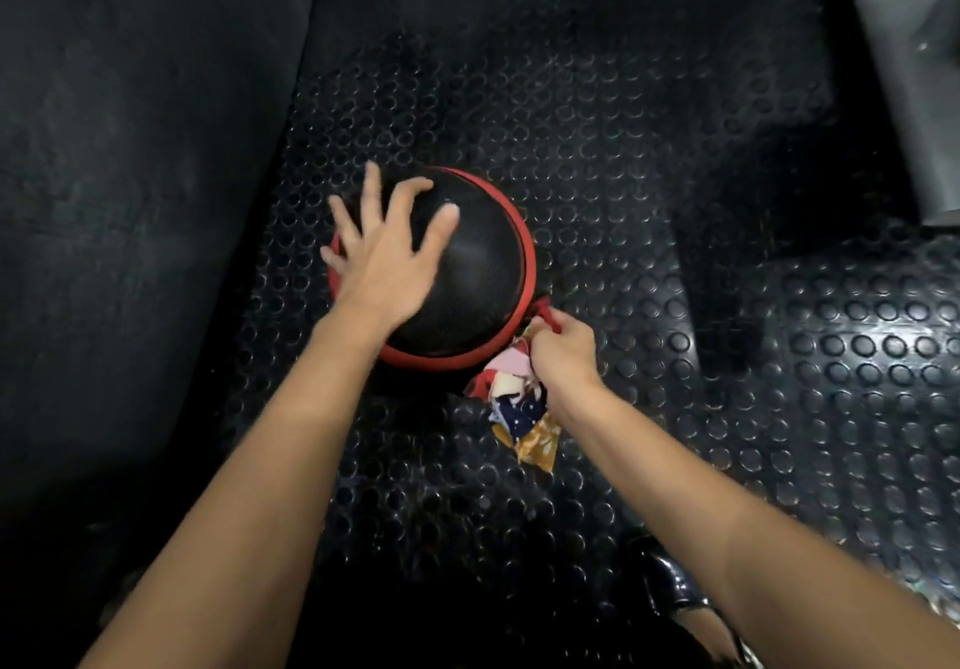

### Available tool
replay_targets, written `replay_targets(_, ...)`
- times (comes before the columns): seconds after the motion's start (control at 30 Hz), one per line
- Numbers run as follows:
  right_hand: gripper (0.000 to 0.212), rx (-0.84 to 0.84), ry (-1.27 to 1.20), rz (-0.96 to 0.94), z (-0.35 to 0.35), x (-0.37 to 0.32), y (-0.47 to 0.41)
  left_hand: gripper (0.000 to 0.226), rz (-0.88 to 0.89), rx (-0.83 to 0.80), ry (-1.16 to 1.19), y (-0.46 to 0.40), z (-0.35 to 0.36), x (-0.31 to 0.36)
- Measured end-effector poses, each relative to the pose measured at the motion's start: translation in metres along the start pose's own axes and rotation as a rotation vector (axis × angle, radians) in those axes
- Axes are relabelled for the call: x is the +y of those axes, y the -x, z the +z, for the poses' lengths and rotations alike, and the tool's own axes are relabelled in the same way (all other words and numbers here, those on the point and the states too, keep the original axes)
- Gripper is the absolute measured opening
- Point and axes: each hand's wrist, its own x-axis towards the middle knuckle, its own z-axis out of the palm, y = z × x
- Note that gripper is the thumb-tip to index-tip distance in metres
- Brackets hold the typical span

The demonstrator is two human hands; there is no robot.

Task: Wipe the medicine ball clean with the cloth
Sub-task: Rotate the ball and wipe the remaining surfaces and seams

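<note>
A black medicine ball (478,273) with a red band around it sits on a black studded rubber floor mat (597,138). My left hand (387,247) lies spread flat on the ball's upper left side, fingers straight. At the ball's lower right edge my right hand (563,346) grips a patchwork cloth (519,408) of red, pink, blue and yellow pieces. The cloth's top touches the red band, and its tail hangs down onto the mat below my fist.
A smooth dark mat (130,149) lies to the left. A raised studded step (857,356) stands at right, with a grey upright (909,71) at the top right. A dark shiny shoe (670,585) shows near the bottom edge.
</note>
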Motion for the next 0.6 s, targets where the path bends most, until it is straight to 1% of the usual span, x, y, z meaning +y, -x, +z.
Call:
replay_targets(0.03, 0.023, 0.032, 0.042, -0.078, 0.001, -0.005, -0.002, 0.064, -0.001, 0.023, -0.040, 0.002, 0.005, 0.003)
replay_targets(0.1, 0.031, 0.067, 0.187, -0.265, 0.001, -0.024, -0.010, 0.079, 0.050, 0.038, -0.121, 0.005, 0.011, 0.003)
replay_targets(0.13, 0.034, 0.070, 0.291, -0.354, -0.001, -0.039, -0.015, 0.082, 0.083, 0.040, -0.151, 0.005, 0.012, 0.003)
replay_targets(0.2, 0.035, 0.064, 0.502, -0.491, -0.001, -0.064, -0.019, 0.084, 0.140, 0.036, -0.197, 0.008, 0.011, -0.002)
replay_targets(0.23, 0.036, 0.073, 0.567, -0.538, -0.002, -0.072, -0.017, 0.084, 0.173, 0.040, -0.211, 0.009, 0.013, -0.003)
replay_targets(0.3, 0.038, 0.095, 0.575, -0.558, -0.004, -0.074, -0.005, 0.087, 0.218, 0.040, -0.227, 0.011, 0.014, -0.004)
replay_targets(0.4, 0.041, 0.070, 0.608, -0.622, -0.005, -0.048, 0.029, 0.098, 0.204, 0.016, -0.201, 0.008, 0.010, -0.007)
replay_targets(0.47, 0.042, 0.090, 0.639, -0.675, -0.003, -0.046, 0.031, 0.098, 0.213, -0.006, -0.183, 0.007, 0.004, -0.010)
replay_targets(0.53, 0.040, 0.117, 0.683, -0.632, -0.002, -0.064, 0.006, 0.098, 0.230, -0.021, -0.172, 0.011, 0.004, -0.013)
replay_targets(0.6, 0.038, 0.068, 0.708, -0.543, -0.003, -0.085, -0.017, 0.098, 0.231, -0.005, -0.174, 0.016, 0.007, -0.015)
